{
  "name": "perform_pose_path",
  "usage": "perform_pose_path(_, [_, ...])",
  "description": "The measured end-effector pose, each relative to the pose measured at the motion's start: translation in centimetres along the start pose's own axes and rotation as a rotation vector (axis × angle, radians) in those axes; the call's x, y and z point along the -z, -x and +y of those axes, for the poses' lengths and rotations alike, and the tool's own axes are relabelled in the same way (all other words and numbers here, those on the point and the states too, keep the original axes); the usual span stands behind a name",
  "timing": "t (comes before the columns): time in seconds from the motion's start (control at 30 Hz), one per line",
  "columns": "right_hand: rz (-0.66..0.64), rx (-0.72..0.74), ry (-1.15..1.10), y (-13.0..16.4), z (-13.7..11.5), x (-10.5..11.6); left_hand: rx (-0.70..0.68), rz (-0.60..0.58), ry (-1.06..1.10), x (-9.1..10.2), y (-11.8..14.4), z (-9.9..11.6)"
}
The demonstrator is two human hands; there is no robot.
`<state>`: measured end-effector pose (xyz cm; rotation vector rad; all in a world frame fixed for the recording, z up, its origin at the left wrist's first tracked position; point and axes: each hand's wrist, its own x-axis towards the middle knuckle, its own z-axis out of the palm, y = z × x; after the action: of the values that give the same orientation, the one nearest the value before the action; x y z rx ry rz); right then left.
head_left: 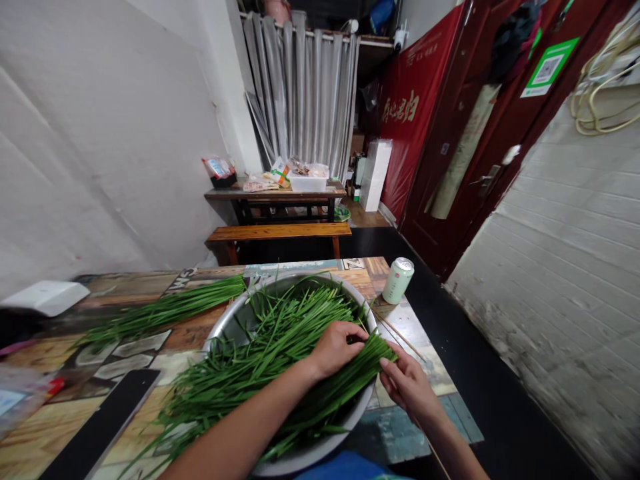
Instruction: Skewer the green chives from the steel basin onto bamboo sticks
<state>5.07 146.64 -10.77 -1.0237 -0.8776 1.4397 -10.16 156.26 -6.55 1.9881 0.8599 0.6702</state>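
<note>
- Looking down through the head camera, I see my left hand resting on a bundle of long flat green chive leaves that lies across a wide round steel basin on the patterned wooden counter.
- My left grip is curled closed around the leaf ends, fingers tucked into them.
- My right hand pinches the cut tips of the same bundle at the basin's right rim, thumb and fingers closed on them.
- To do this well, I judge the left hand should keep the leaves steady and aligned while the right works only the tips, so that strands do not slide over the rim.
- Counted: one basin; two heaps of chives, one in the basin and a second loose pile of chives on the counter to the left.
- One pale green drink can stands upright near the counter's far right corner.
- One thin wooden stick lies beside the basin.
</note>
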Motion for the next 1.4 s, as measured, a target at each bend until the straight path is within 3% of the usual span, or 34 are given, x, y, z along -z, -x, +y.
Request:
perform_pose_path(0.07, [0.014,-0.002,0.011,0.2,0.2,0.2,0.035,-0.145,0.015,1.6,-0.3,0.3])
perform_pose_path(0.17, [0.035,-0.001,0.012,0.4,0.5,0.4,0.089,0.030,-0.135,3.4,-0.7,-0.2])
perform_pose_path(0.23, [0.050,-0.001,0.004,0.5,0.5,0.3,0.087,0.133,-0.323,3.5,-0.8,-1.1])
perform_pose_path(0.3, [0.050,-0.005,0.001,0.6,0.5,0.1,0.080,0.132,-0.476,3.1,-0.8,-2.0])
perform_pose_path(0.4, [0.046,-0.013,0.008,0.5,0.4,-0.1,0.081,0.136,-0.538,2.5,-0.8,-2.8])
perform_pose_path(0.67, [0.027,0.002,0.022,0.1,0.1,-0.1,0.190,0.118,-0.213,2.6,-1.0,-2.4])
perform_pose_path(0.9, [0.022,-0.015,0.006,-0.2,-0.2,-0.3,0.161,0.215,-0.032,1.8,-1.3,-2.5])
perform_pose_path(1.4, [0.000,-0.019,-0.021,-0.2,-0.2,-0.3,0.161,0.216,0.036,1.5,-0.9,-0.9])
